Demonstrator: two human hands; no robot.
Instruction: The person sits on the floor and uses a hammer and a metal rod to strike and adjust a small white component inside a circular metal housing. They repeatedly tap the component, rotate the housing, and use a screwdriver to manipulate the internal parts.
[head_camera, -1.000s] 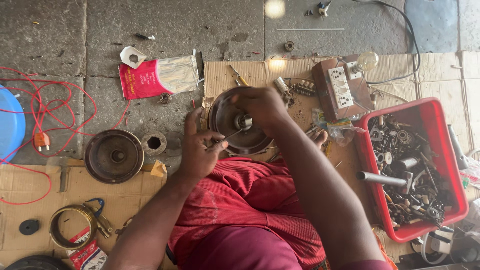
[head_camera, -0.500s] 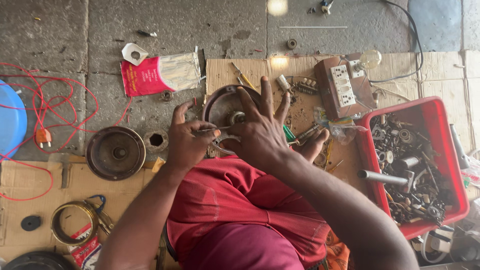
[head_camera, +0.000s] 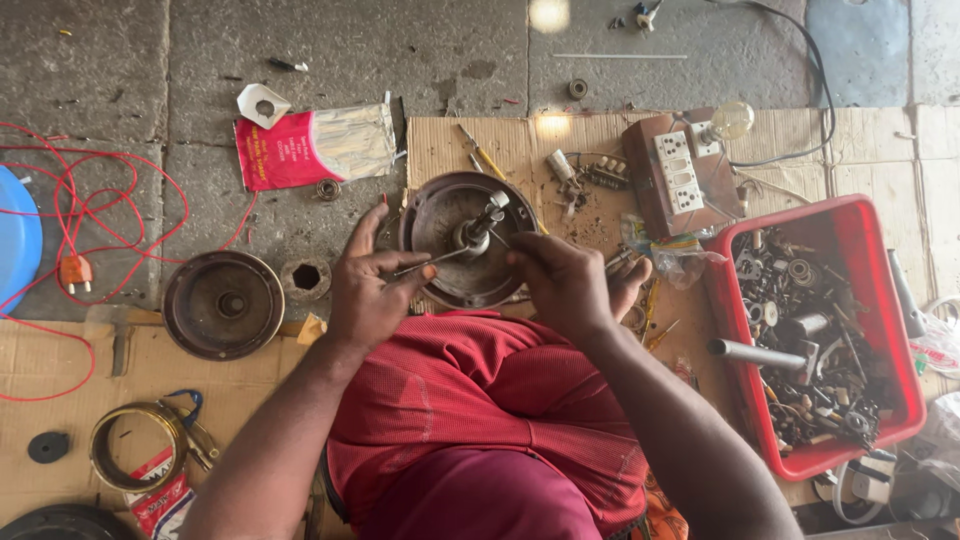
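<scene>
Red plastic bin (head_camera: 872, 228) on your right is rectangular, smooth-walled and packed with dark greasy metal: bearings, nuts, springs, short shafts, with one pale tube (head_camera: 757, 353) lying across the heap. Blue tub (head_camera: 14, 243) at far left is only an edge in view, contents not visible.

Round metal motor housing (head_camera: 452, 215) sits on your lap edge over the cardboard (head_camera: 440, 145), a shallow dish shape, brown and rust-stained, with a steel shaft (head_camera: 482, 222) standing up from its centre.

Your left hand (head_camera: 366, 300) is closed in a pinch on a thin metal rod (head_camera: 432, 261), which points toward the shaft base. Your right hand (head_camera: 567, 283) is curled at the housing's right rim, fingers closed; looks like it grips the rod's far end or the hub, can't tell which from this angle.

Second round cover (head_camera: 222, 304) lies on the stone floor (head_camera: 120, 60) to your left, same dished form, dull and dirty. Small hex-holed collar (head_camera: 305, 277) just beside it. Brass-coloured ring (head_camera: 128, 446) rests on cardboard nearer you.

Wooden switchboard (head_camera: 672, 178) with white sockets and a clear bulb (head_camera: 732, 120) sits past the bin. Red wire (head_camera: 95, 205) loops loosely over the floor. Red-and-foil pouch (head_camera: 312, 146) lies flat, crinkled.
</scene>
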